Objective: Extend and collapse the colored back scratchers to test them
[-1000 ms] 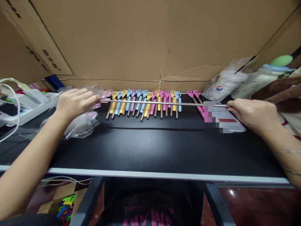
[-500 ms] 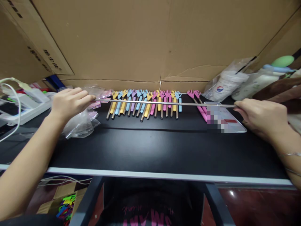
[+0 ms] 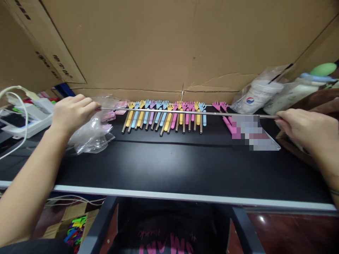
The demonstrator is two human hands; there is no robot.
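Observation:
A long, thin telescopic metal rod (image 3: 169,112) stretches level across the view above the table. My left hand (image 3: 72,112) is closed round its left end. My right hand (image 3: 311,131) pinches the right end; both tips of the rod are hidden in my fingers. Behind and below the rod lies a row of small back scratchers with claw heads in yellow, blue, purple and pink, such as a yellow back scratcher (image 3: 167,121). Their metal shafts and coloured grips point towards me. Two pink back scratchers (image 3: 227,121) lie apart on the right.
Clear plastic bags (image 3: 91,137) lie beside my left forearm, near a white power strip (image 3: 34,128) with cables. A phone-like flat object (image 3: 265,139), partly blurred out, a bagged cup (image 3: 261,95) and a bottle (image 3: 302,88) stand right. Cardboard (image 3: 148,46) walls the back of the black table (image 3: 169,169).
My hands have moved further apart, the right one rightward and the left one slightly leftward. The rod between them spans a longer stretch. The view has shifted a little.

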